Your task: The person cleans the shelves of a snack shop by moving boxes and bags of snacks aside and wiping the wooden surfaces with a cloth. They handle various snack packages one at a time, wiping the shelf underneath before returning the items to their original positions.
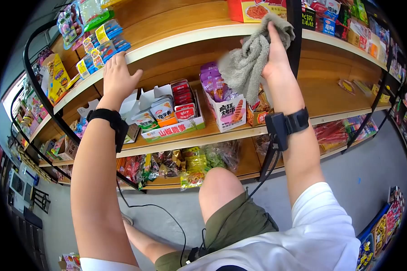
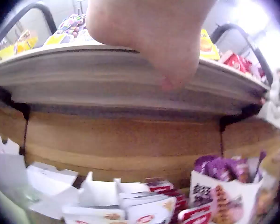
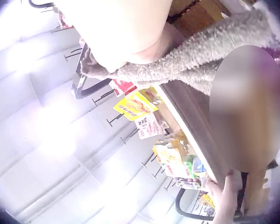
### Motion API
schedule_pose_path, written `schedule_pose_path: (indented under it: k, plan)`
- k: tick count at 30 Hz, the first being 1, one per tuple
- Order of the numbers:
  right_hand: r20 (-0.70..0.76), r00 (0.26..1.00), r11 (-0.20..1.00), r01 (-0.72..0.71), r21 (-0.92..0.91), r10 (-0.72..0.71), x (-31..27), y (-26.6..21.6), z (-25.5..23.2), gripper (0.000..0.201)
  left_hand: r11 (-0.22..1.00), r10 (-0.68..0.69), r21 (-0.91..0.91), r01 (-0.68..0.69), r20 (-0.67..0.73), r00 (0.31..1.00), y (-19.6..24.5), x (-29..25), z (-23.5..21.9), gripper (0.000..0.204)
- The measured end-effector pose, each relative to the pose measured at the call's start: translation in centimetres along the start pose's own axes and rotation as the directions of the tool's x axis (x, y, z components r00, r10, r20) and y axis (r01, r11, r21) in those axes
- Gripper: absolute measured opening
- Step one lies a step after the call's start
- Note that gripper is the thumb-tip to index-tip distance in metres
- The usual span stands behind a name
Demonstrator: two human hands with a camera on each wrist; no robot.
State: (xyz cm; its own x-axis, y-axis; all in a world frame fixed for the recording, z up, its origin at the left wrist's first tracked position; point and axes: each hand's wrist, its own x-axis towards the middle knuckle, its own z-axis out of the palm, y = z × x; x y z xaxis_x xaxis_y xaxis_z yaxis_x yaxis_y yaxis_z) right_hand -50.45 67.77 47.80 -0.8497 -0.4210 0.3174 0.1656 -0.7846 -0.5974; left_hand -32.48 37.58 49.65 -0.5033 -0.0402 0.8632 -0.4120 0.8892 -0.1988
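Observation:
A grey cloth [image 1: 253,61], bunched and hanging down, is held in my right hand [image 1: 278,54] beside the black shelf post, at the upper shelf's front edge. In the right wrist view the cloth [image 3: 196,56] runs out from under the hand [image 3: 126,32]. My left hand [image 1: 118,79] rests on the white edge of the upper shelf [image 1: 176,39], fingers over it and thumb apart, holding nothing. The left wrist view has this hand [image 2: 149,32] above the shelf edge, fingertips hidden.
Below, the middle shelf holds a box of snack packets [image 1: 174,126] and a white box of purple packets [image 1: 228,113]. Blue snack packs [image 1: 105,47] lie by my left hand; a red box [image 1: 257,10] stands above the cloth. Bagged snacks [image 1: 194,162] fill the lowest shelf.

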Motion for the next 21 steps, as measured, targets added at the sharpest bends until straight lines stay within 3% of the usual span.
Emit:
schedule_pose_path:
  k: [4,5,7,9,10,11,12,13,14,15,16,18,19,21]
  plan:
    - [-0.259,0.948,0.979,0.201,0.025,-0.188,2.1,1.9,0.6,0.026,0.987,-0.118,-0.112,0.112,-0.055,0.991,0.4,-1.5,-0.6,0.050]
    - [-0.275,0.936,0.963,0.254,0.089,-0.221,2.3,2.3,0.9,0.025,0.993,-0.057,-0.116,0.035,-0.196,0.979,0.5,-2.7,-0.1,0.046]
    - [-0.327,0.910,0.951,0.299,0.085,-0.257,2.7,2.7,1.2,0.025,0.983,-0.039,-0.186,-0.003,-0.226,0.973,1.7,-5.1,-0.8,0.041]
    - [-0.322,0.916,0.946,0.294,0.138,-0.238,3.2,3.4,1.3,0.026,0.952,-0.025,-0.303,-0.037,-0.199,0.980,2.8,-7.4,-1.4,0.039]
    - [-0.285,0.937,0.953,0.256,0.160,-0.204,3.0,3.7,1.5,0.023,0.891,-0.164,-0.439,0.120,-0.065,0.984,3.6,-8.5,-1.4,0.036]
    - [-0.248,0.954,0.959,0.219,0.178,-0.172,2.8,3.8,1.5,0.020,0.789,-0.282,-0.546,0.282,0.086,0.955,4.1,-9.3,-1.1,0.034]
    - [-0.119,0.991,0.979,0.077,0.191,-0.055,1.9,4.5,2.1,0.020,0.267,-0.369,-0.815,0.515,0.407,0.836,3.9,-9.7,0.4,0.041]
    - [-0.162,0.987,0.981,0.008,0.193,0.024,1.1,5.4,4.0,0.019,-0.090,-0.364,-0.700,0.708,0.685,0.631,5.2,-9.4,-1.7,0.052]
    - [-0.130,0.988,0.969,-0.048,0.244,0.082,3.7,8.2,3.8,0.019,-0.232,-0.315,-0.658,0.716,0.747,0.585,6.5,-8.4,-3.2,0.056]
    - [-0.154,0.974,0.977,-0.144,0.158,0.169,1.9,9.3,6.3,0.020,-0.366,-0.256,-0.593,0.717,0.805,0.535,7.6,-7.8,-4.4,0.061]
    - [-0.173,0.976,0.986,-0.114,0.122,0.134,1.7,11.3,8.1,0.020,-0.315,-0.253,-0.598,0.737,0.802,0.542,8.3,-6.8,-4.8,0.064]
    - [-0.050,0.945,0.940,-0.316,0.128,0.324,-0.7,12.8,11.5,0.024,-0.211,-0.259,-0.594,0.777,0.800,0.541,9.1,-4.7,-5.4,0.070]
    - [0.085,0.914,0.892,-0.406,0.197,0.397,-1.4,14.1,12.5,0.029,-0.290,-0.011,-0.548,0.785,0.822,0.569,9.3,-3.8,-6.7,0.076]
    - [0.123,0.912,0.891,-0.409,0.196,0.391,-2.4,16.0,13.6,0.031,-0.216,-0.127,-0.578,0.787,0.816,0.565,9.2,-3.0,-5.6,0.070]
